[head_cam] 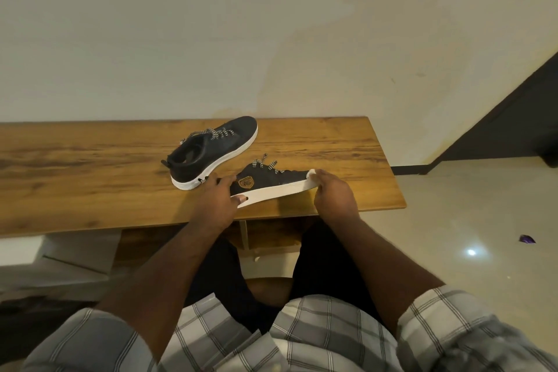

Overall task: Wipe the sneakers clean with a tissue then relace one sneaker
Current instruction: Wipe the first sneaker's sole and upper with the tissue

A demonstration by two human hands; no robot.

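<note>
Stretching along the wall, the wooden table [90,178] carries one sneaker [211,151] upright at the back. The nearer sneaker [265,181] lies tipped on its side at the front edge, heel gripped by the left hand [216,199], while the right hand [332,193] curls round a tissue [312,173] at the toe.
</note>
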